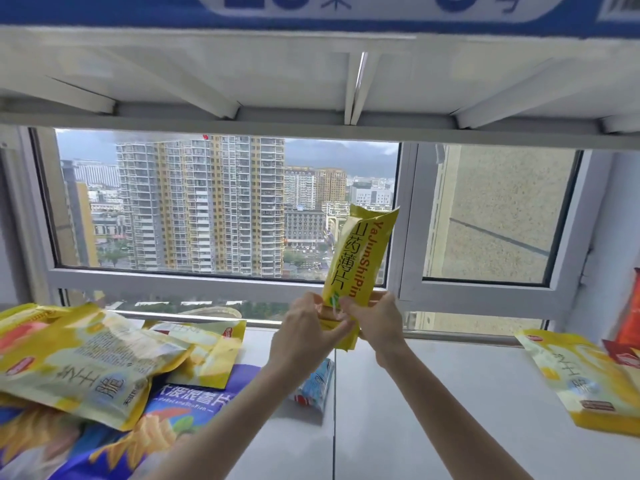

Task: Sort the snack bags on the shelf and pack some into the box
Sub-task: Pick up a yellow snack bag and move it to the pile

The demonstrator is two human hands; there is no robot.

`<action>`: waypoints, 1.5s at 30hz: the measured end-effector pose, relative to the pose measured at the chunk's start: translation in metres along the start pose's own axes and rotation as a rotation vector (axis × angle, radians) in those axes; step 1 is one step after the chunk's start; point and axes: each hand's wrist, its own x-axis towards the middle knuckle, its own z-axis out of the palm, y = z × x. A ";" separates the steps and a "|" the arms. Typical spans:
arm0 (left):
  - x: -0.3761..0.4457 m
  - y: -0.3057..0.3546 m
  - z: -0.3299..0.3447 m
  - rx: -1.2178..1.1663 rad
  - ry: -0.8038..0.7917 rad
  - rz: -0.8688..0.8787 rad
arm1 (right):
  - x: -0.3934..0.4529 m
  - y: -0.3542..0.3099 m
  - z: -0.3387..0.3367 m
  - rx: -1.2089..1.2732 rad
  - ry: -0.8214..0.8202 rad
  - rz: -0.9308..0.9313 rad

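Behind the shelf (433, 393) you face a wide window (221, 202) looking out on tall apartment blocks, with the pale underside of the upper shelf (242, 81) overhead and a blue sign strip (311, 8) along its front edge.

To your left lies a loose pile of snack bags: a large yellow bag (79, 362) lies flat on top, a second yellow bag (207, 355) lies just beside it and partly under its edge, and a blue chip bag (180, 410) lies beneath both, reaching toward you. A small blue and white packet (317, 386) lies on the shelf just under your left forearm. At the far right another yellow bag (585, 382) lies flat, and a red packet (623, 353) overlaps its upper corner; behind them an orange-red bag (632, 306) stands at the frame edge. Bare grey shelf lies between the two groups.

You hold a narrow yellow yam-chip bag (360, 251) upright in the middle, above the shelf and in front of the window frame, its top leaning slightly right. Both arms reach forward and up. Your left hand (308, 330) grips the bag's lower end from the left, fingers curled round it, and your right hand (374, 320) pinches the same end from the right, thumb on the front. The two hands touch at the bag's bottom edge.
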 end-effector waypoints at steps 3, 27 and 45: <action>-0.001 0.003 0.008 0.048 0.011 -0.016 | -0.007 -0.008 0.003 -0.032 0.001 -0.035; 0.027 -0.034 -0.003 -0.389 -0.588 -0.023 | 0.017 0.016 -0.065 -0.048 -0.458 -0.065; 0.008 0.082 0.157 -0.210 -0.788 0.239 | -0.025 0.090 -0.299 -0.451 0.426 0.173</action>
